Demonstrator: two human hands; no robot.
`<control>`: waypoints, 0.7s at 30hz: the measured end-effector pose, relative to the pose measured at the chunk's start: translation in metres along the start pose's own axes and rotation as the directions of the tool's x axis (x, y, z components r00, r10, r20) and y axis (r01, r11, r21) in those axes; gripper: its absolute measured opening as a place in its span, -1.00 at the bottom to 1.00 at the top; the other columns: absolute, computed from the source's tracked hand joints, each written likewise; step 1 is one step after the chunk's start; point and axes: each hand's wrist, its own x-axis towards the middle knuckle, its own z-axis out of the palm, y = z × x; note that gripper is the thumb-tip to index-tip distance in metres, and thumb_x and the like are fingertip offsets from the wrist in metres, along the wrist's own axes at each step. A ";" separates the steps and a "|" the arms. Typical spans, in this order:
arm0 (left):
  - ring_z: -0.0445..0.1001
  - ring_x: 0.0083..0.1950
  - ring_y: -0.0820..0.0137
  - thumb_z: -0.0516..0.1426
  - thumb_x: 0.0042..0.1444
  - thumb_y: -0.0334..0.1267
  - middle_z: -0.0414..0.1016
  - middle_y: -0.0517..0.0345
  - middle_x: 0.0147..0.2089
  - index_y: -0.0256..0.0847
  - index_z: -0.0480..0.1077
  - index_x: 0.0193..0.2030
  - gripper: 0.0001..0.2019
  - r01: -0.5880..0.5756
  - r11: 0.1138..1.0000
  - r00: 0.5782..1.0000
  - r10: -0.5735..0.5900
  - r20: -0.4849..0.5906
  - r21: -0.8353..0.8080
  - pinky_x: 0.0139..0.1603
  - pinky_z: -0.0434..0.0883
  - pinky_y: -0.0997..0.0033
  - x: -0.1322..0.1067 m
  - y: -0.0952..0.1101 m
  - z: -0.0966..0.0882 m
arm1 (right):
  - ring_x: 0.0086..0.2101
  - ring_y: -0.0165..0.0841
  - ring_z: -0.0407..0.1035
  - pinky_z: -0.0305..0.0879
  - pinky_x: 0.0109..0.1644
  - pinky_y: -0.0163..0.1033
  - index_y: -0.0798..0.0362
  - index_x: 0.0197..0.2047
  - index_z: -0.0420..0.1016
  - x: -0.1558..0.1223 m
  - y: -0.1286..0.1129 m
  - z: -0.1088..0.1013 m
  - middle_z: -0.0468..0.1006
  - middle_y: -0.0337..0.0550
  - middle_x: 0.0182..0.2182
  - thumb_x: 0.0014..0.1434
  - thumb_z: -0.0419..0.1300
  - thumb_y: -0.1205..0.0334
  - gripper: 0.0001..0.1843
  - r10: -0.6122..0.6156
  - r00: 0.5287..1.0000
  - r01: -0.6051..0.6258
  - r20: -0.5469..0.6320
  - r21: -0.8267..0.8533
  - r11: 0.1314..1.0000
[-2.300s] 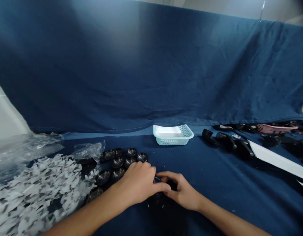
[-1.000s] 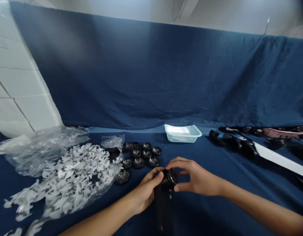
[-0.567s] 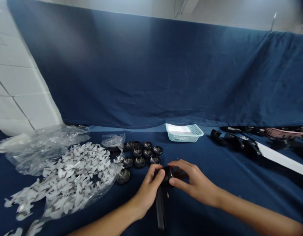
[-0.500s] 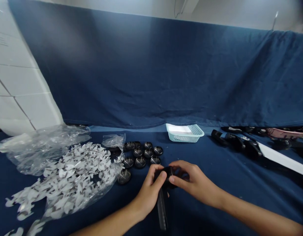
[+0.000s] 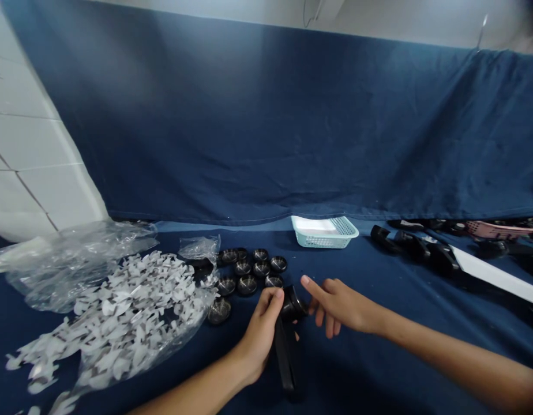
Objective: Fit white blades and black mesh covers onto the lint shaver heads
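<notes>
My left hand (image 5: 261, 333) is closed around a black tool (image 5: 286, 340) with a long handle and a round head. The handle runs down toward me on the blue cloth. My right hand (image 5: 338, 304) hovers just right of the tool's round head, fingers spread and holding nothing, its forefinger pointing up and left. Several black round caps (image 5: 249, 273) with shiny insides lie in a cluster just beyond my left hand.
A heap of white paper cut-outs (image 5: 115, 314) on clear plastic bags (image 5: 63, 259) fills the left. A small pale green basket (image 5: 325, 231) stands at the back. More black tools (image 5: 416, 248), a white sheet (image 5: 494, 278) and a pink part (image 5: 487, 229) lie at the right.
My right hand has let go of the tool's round head and drawn slightly right, its fingers opening. My left hand keeps hold of the tool.
</notes>
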 end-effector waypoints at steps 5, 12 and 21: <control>0.45 -0.56 0.40 0.00 0.19 0.20 0.44 0.25 -0.44 -0.11 0.21 -0.10 -0.59 0.084 0.995 0.996 -0.083 0.025 -0.047 -0.55 0.33 0.50 0.002 -0.002 -0.002 | -0.10 -0.26 0.48 0.43 -0.02 -0.22 -0.01 0.10 0.43 0.002 0.001 -0.001 0.55 -0.10 -0.01 0.04 0.36 -0.02 -0.42 -0.172 0.984 0.172 0.037 0.000 0.985; 0.44 -0.52 0.43 0.07 0.17 0.17 0.39 0.29 -0.37 -0.10 0.23 -0.14 -0.62 -0.019 0.998 1.000 0.018 -0.012 -0.062 -0.52 0.41 0.45 0.001 -0.006 -0.004 | -0.42 -0.23 0.54 0.47 -0.42 -0.20 0.18 -0.26 0.56 0.007 0.009 0.009 0.63 0.07 -0.34 0.35 -0.16 -0.18 -0.33 -0.105 0.994 0.106 0.020 -0.065 0.992; 0.40 -0.44 0.43 0.08 0.16 0.17 0.35 0.27 -0.35 -0.12 0.22 -0.17 -0.61 -0.092 0.996 0.995 0.092 -0.045 0.018 -0.45 0.41 0.42 -0.001 -0.017 -0.006 | -0.19 -0.02 0.49 0.38 -0.18 0.00 0.25 0.11 0.26 0.012 0.028 0.033 0.55 0.21 -0.14 0.33 -0.06 -0.02 -0.49 -0.437 0.899 0.406 0.037 -0.449 0.796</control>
